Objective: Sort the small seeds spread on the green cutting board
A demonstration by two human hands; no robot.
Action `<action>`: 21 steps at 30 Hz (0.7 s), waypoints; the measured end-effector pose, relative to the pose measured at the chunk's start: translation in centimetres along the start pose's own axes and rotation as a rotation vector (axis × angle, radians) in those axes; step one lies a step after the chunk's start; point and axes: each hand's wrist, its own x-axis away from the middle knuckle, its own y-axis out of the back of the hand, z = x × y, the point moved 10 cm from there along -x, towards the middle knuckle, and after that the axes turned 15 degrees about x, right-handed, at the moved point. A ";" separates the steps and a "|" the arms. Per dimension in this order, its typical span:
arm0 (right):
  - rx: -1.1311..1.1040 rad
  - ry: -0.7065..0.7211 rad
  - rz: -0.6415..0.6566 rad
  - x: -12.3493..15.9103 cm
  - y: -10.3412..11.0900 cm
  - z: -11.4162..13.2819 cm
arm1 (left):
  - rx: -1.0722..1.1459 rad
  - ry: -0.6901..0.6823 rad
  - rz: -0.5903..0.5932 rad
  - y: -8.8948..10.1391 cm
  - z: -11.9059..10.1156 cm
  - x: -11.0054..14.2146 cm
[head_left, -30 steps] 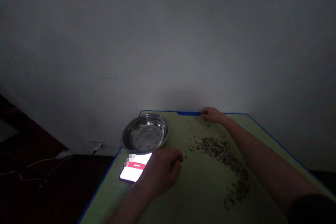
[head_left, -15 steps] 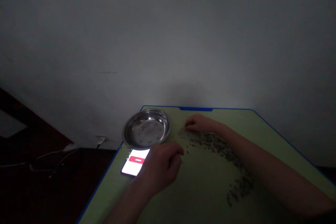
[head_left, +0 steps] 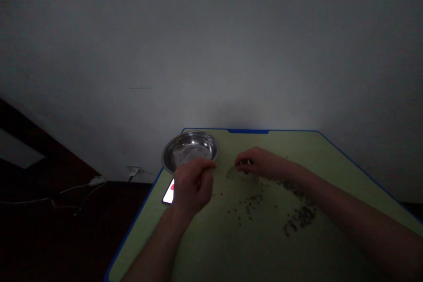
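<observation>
My left hand (head_left: 194, 185) is closed, thumb and fingers curled together, in front of the near rim of a steel bowl (head_left: 168, 158). Whatever its fingers may hold is hidden. At the middle of the table, my right hand (head_left: 253, 161) pinches a see-through, dish-like piece (head_left: 230, 172) with a ridged edge, resting low over the table. Its exact kind is hard to make out in the dim light. Small dark bean-like pieces (head_left: 302, 217) lie scattered beside and below my right forearm, with a looser group (head_left: 253, 202) nearer the middle.
A lit phone (head_left: 168, 194) lies partly behind my left hand, in front of the bowl. The pale green table (head_left: 231, 251) has a blue edge and stands against a grey wall (head_left: 231, 53). White cables and a plug (head_left: 134, 172) are at lower left.
My left hand has moved up and left, covering more of the phone and bowl. The dark pieces have spread toward the middle, around the see-through piece. The view has shifted slightly.
</observation>
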 end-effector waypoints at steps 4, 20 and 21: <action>0.105 -0.043 -0.108 -0.5 1.0 1.4 | 0.004 -0.032 -0.042 0.6 -0.2 0.0; 0.151 0.150 -0.088 -0.8 -2.2 7.8 | -0.006 -0.008 0.014 -0.4 0.3 0.0; 0.145 0.162 -0.075 -0.3 -2.2 7.9 | -0.001 -0.007 0.015 -0.5 0.3 0.1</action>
